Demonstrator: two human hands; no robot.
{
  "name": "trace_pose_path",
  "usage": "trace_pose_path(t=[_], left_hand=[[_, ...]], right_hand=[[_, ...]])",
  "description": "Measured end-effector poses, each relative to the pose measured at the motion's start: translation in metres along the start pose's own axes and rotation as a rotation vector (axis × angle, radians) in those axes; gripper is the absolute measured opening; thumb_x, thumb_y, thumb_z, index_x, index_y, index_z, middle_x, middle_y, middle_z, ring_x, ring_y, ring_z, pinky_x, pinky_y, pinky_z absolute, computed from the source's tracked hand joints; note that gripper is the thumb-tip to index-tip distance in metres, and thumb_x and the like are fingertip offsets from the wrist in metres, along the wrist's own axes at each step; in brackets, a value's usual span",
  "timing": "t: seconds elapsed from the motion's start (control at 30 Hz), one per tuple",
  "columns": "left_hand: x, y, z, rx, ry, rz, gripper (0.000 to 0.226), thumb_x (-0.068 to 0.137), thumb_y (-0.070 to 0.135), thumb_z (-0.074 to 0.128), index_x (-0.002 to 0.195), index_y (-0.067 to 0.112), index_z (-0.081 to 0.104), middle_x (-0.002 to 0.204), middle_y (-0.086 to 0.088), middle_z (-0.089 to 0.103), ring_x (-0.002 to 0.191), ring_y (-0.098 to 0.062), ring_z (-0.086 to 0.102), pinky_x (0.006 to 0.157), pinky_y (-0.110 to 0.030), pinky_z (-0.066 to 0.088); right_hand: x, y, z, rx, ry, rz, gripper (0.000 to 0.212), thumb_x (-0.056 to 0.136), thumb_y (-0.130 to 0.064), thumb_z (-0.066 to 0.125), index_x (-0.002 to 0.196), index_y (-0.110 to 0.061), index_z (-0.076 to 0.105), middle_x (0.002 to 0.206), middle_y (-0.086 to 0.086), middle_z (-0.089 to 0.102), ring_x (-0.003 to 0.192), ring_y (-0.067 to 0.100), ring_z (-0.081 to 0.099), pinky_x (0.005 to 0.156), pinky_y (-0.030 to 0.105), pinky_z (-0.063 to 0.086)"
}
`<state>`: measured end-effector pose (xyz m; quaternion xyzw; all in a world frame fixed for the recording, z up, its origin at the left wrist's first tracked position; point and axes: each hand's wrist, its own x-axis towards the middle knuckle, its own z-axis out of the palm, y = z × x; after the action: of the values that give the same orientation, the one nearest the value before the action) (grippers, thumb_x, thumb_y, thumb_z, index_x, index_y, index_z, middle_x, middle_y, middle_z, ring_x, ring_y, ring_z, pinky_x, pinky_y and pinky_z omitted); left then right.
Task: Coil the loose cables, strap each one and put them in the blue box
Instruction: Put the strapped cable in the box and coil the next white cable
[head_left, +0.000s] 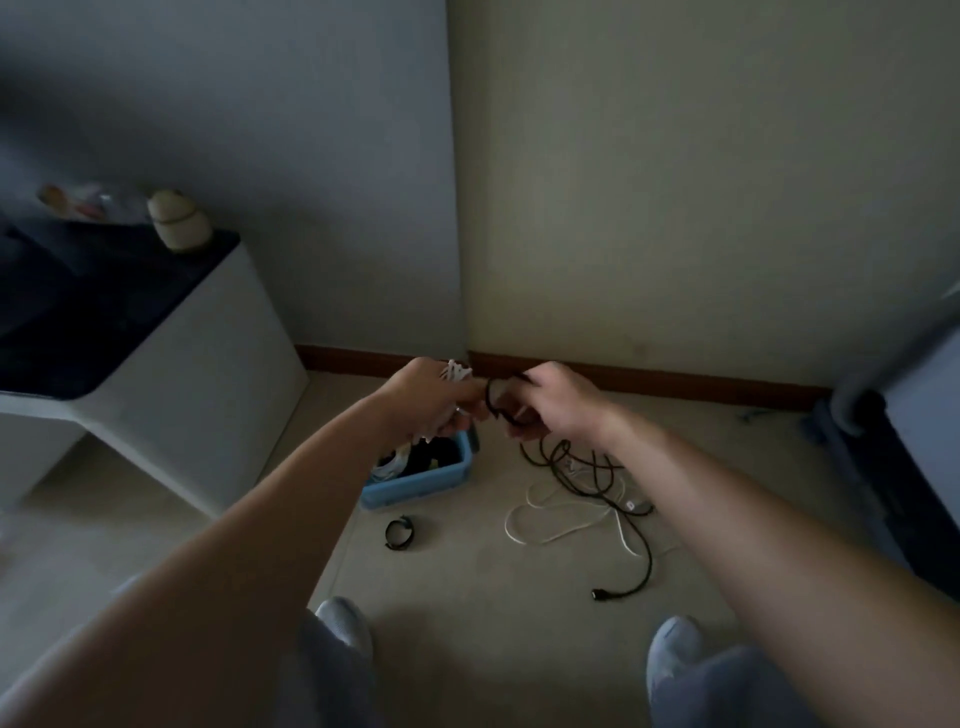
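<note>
Left hand (431, 395) is gripping a coiled white cable (456, 373), fingers curled round it. Right hand (558, 402), just beside it, is pinching a black strap (500, 405) looping between the two hands. Below the left hand, the blue box (415, 491) is sitting on the floor, holding cables. Right of it, a loose black cable (639, 577) and a loose white cable (550, 535) are lying tangled. A second strap (399, 533) is lying near the box

- I see the blue box (415, 491) as smooth plastic.
- The black cable (648, 562) looks matt and rubbery to me.
- The skirting board (675, 382) looks like brown wood.
- The floor (467, 582) reads as matt and pale.
</note>
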<state>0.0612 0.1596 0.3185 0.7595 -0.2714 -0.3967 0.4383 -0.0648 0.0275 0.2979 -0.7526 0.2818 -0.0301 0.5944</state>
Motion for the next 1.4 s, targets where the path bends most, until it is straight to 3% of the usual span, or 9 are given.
trace_pose_path(t=[0.17,0.33,0.57,0.73,0.9,1.03,1.17,1.3,1.4], left_hand=[[-0.011,0.025,0.014,-0.727,-0.014,-0.04,0.026,0.096,0.026,0.063,0.09,0.001,0.064,0.083,-0.017,0.074,0.068,-0.02,0.074,0.059,-0.023,0.059],[-0.014,0.033,0.019,-0.974,-0.084,-0.054,0.029,0.096,0.031,0.062,0.087,0.003,0.061,0.095,-0.019,0.074,0.087,-0.024,0.075,0.068,-0.025,0.06],[-0.017,0.042,0.017,-1.085,-0.091,-0.041,0.036,0.098,0.036,0.054,0.092,0.002,0.063,0.099,-0.018,0.075,0.084,-0.021,0.075,0.071,-0.024,0.062],[-0.014,0.05,0.016,-1.157,-0.101,-0.092,0.038,0.097,0.041,0.054,0.089,0.004,0.062,0.094,-0.016,0.076,0.076,-0.018,0.076,0.068,-0.023,0.061],[-0.009,0.051,0.015,-1.144,-0.093,-0.093,0.035,0.096,0.043,0.054,0.094,0.009,0.062,0.092,-0.009,0.077,0.077,-0.013,0.075,0.058,-0.02,0.058],[-0.011,0.051,0.009,-1.154,-0.133,-0.063,0.044,0.087,0.046,0.059,0.107,0.007,0.062,0.083,-0.005,0.075,0.071,-0.011,0.073,0.057,-0.02,0.057],[-0.014,0.051,0.006,-1.102,-0.197,0.022,0.045,0.08,0.051,0.055,0.095,0.009,0.063,0.085,0.0,0.068,0.073,-0.007,0.065,0.067,-0.016,0.053],[-0.017,0.052,0.006,-0.975,-0.238,0.124,0.047,0.083,0.058,0.044,0.081,0.014,0.061,0.083,0.004,0.05,0.071,-0.008,0.04,0.071,-0.024,0.035],[-0.021,0.055,0.007,-1.046,-0.199,0.105,0.049,0.081,0.055,0.048,0.097,0.01,0.056,0.087,0.004,0.059,0.07,-0.006,0.055,0.069,-0.018,0.047]], right_hand=[[-0.035,-0.031,-0.027,-0.175,0.142,-0.218,0.024,0.105,-0.01,0.045,0.102,-0.018,0.068,0.059,-0.021,0.061,0.058,-0.006,0.056,0.051,0.008,0.039],[-0.049,-0.037,-0.033,-0.073,0.15,-0.24,0.02,0.103,-0.032,0.051,0.09,-0.017,0.054,0.077,0.006,0.047,0.071,0.02,0.046,0.049,0.024,0.037],[-0.041,-0.042,-0.031,-0.164,0.094,-0.388,0.022,0.102,-0.021,0.053,0.08,-0.019,0.056,0.056,-0.014,0.049,0.051,0.004,0.043,0.042,0.02,0.038],[-0.037,-0.048,-0.032,-0.116,-0.132,-0.304,0.016,0.088,-0.035,0.061,0.1,-0.025,0.063,0.088,-0.014,0.07,0.09,0.005,0.066,0.082,0.024,0.05],[-0.045,-0.055,-0.037,-0.123,-0.217,-0.139,0.016,0.096,-0.035,0.049,0.103,-0.024,0.058,0.067,-0.01,0.048,0.067,0.008,0.05,0.045,0.025,0.047],[-0.045,-0.06,-0.033,-0.172,-0.065,-0.396,0.034,0.106,-0.035,0.038,0.079,-0.016,0.047,0.057,-0.016,0.043,0.055,0.003,0.042,0.041,0.014,0.039],[-0.041,-0.054,-0.036,-0.191,-0.002,-0.465,0.036,0.106,-0.026,0.047,0.073,-0.012,0.049,0.058,-0.008,0.035,0.051,0.009,0.039,0.043,0.037,0.044],[-0.043,-0.048,-0.035,-0.191,0.105,-0.484,0.034,0.101,-0.029,0.059,0.07,-0.018,0.066,0.056,0.008,0.057,0.053,0.035,0.058,0.053,0.053,0.051],[-0.045,-0.047,-0.033,-0.239,0.246,-0.555,0.019,0.098,-0.02,0.063,0.086,-0.025,0.077,0.057,-0.013,0.061,0.051,0.005,0.058,0.049,0.034,0.048]])
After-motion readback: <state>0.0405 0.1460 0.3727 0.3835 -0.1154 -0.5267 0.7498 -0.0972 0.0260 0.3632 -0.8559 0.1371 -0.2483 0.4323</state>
